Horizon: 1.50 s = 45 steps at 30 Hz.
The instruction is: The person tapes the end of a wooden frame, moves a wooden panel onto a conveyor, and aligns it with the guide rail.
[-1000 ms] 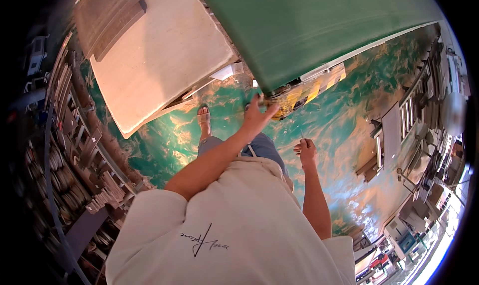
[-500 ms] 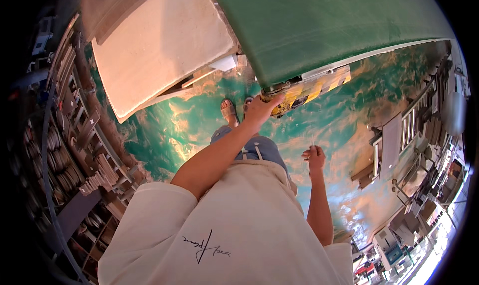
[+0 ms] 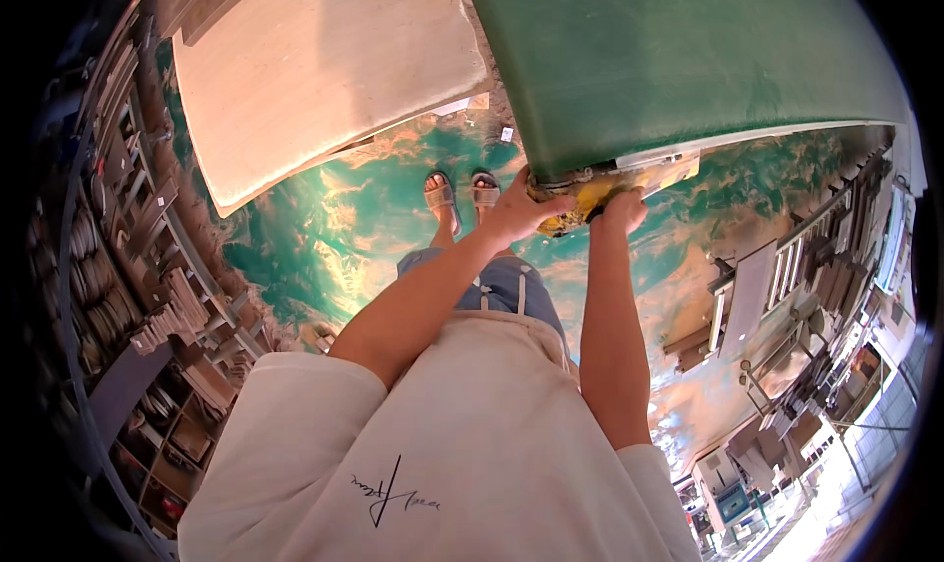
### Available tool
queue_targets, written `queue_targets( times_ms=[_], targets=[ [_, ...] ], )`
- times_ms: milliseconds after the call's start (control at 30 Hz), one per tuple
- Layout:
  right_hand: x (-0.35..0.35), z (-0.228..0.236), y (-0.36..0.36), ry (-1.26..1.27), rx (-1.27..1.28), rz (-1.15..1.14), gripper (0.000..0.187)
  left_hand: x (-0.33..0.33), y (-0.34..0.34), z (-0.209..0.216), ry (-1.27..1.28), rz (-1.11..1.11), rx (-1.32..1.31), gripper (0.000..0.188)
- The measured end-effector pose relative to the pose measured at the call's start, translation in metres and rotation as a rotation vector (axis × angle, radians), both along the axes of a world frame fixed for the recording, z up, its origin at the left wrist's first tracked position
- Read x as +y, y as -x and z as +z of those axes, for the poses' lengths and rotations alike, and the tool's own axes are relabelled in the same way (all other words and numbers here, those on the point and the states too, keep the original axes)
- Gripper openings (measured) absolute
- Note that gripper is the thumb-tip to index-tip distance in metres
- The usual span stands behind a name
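Note:
A large machine with a green flat belt-like top (image 3: 688, 60) stands ahead and to the right. Below its near edge runs a yellow-and-black panel (image 3: 674, 174), scuffed and worn. My left hand (image 3: 513, 214) grips the near left corner of the machine, thumb stretched along the panel and the other fingers partly hidden at the corner. Against the panel, just right of it, my right hand (image 3: 623, 212) is closed. A small dark part shows beside its fingers, but what they hold is hidden.
Left of the machine lies a big pale board (image 3: 324, 80), its edge close to my feet. Racks of stacked strips and coils (image 3: 167, 296) line the left. A grey panel (image 3: 749, 296) leans among racks on the right. The floor (image 3: 295, 237) is green, dusted with tan powder.
My right hand has risen from beside my hip to the yellow-and-black panel and closed there. The left hand stays at the corner. My view has shifted slightly.

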State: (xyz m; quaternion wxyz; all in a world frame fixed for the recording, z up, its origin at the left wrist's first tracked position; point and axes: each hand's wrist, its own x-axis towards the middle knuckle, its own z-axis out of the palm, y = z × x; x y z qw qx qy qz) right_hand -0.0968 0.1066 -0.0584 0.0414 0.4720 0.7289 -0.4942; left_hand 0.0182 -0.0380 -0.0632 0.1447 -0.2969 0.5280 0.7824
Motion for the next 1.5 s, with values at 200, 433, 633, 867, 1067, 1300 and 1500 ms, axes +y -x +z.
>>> queue_targets(
  times_ms=[200,433,633,867,1067,1300,1500],
  targets=[
    [-0.031,0.001,0.003,-0.449,-0.199,0.318,0.058,0.005,-0.006,-0.026,0.051,-0.045,-0.055,0.120],
    [-0.027,-0.006,0.004,-0.502,-0.191,0.329,0.050,-0.002,0.001,0.011,0.160,-0.108,-0.145,0.112],
    [-0.019,-0.019,0.005,-0.520,-0.114,0.319,0.051,0.000,0.002,0.007,0.195,-0.069,-0.099,0.099],
    [0.005,-0.018,-0.014,0.135,0.164,-0.067,0.061,-0.013,0.008,0.015,0.215,-0.169,-0.090,0.097],
    [0.079,-0.121,-0.059,0.869,0.211,-0.318,0.053,-0.001,0.009,0.027,0.123,-0.150,0.015,0.085],
    [0.078,-0.124,0.003,0.761,0.155,-0.432,0.050,0.024,-0.015,-0.040,0.201,0.062,0.044,0.080],
    [0.186,-0.156,0.068,0.700,0.101,-0.393,0.046,0.040,-0.008,-0.029,0.148,0.228,0.015,0.074]
  ],
)
